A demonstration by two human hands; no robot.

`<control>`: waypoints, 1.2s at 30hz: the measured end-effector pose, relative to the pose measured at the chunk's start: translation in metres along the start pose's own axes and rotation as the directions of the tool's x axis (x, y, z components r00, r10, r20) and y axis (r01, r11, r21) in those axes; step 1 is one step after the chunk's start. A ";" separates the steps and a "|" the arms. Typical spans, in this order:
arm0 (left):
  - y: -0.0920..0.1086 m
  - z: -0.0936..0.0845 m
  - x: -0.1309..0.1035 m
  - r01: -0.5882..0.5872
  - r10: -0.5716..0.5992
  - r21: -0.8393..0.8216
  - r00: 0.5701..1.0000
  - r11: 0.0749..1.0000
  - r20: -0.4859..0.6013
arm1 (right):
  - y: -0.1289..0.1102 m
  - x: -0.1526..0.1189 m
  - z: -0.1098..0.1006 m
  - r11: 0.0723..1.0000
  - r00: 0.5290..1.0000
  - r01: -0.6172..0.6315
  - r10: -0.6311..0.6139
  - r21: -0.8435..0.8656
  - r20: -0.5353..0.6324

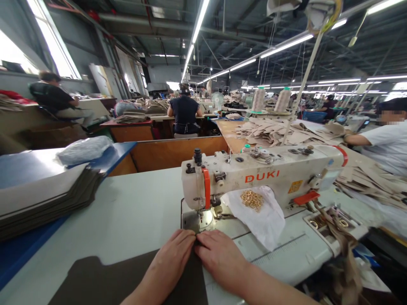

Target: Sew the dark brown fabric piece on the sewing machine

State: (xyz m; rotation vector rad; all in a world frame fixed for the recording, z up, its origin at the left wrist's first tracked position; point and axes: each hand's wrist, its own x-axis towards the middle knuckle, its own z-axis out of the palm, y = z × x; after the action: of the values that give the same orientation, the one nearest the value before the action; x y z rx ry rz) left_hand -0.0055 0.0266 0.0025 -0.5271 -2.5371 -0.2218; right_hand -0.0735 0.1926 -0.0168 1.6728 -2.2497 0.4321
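My left hand (173, 254) and my right hand (219, 256) lie side by side, palms down, on the near end of a dark brown fabric piece (104, 279) on the pale table. Their fingertips press the fabric's edge just in front of the lit needle area (203, 216) of a white DUKI sewing machine (263, 178). Neither hand grips anything; the fingers lie flat and close together. A white plastic bag with small gold rings (252, 199) rests under the machine's arm, right of the needle.
A stack of dark fabric panels (44, 199) sits at the left on a blue table. Tan cut pieces (280, 131) pile up behind the machine. A small parts tray (330, 220) stands at the right. Other seated people work at the left, centre back and right.
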 end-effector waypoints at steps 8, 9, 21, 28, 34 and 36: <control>0.001 0.000 -0.001 0.013 -0.013 -0.005 1.000 1.000 -0.023 | 0.001 0.001 0.000 1.000 1.000 0.019 -0.019 -0.003 0.014; 0.000 0.001 -0.002 0.019 -0.019 -0.009 0.999 1.000 -0.033 | 0.001 0.001 0.000 1.000 1.000 0.023 -0.022 -0.005 0.009; -0.001 0.001 -0.011 -0.014 0.018 0.123 0.999 0.992 -0.037 | 0.000 0.000 0.003 1.000 1.000 0.023 -0.023 -0.006 -0.008; -0.002 0.005 -0.018 0.006 -0.010 0.078 0.999 0.997 0.051 | -0.001 0.002 -0.002 1.000 1.000 0.025 -0.024 -0.013 0.019; -0.001 0.004 -0.015 0.003 -0.009 0.111 0.998 0.994 0.062 | 0.004 0.002 -0.001 0.996 0.996 0.082 -0.083 -0.026 -0.016; 0.000 0.004 -0.010 -0.021 0.012 0.151 0.998 0.988 0.059 | 0.008 0.002 -0.001 0.996 0.996 0.087 -0.088 -0.030 -0.025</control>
State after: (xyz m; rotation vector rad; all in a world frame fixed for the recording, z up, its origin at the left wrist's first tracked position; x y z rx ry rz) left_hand 0.0001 0.0241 -0.0057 -0.5013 -2.5787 -0.0073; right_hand -0.0815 0.1934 -0.0158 1.7330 -2.1439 0.3966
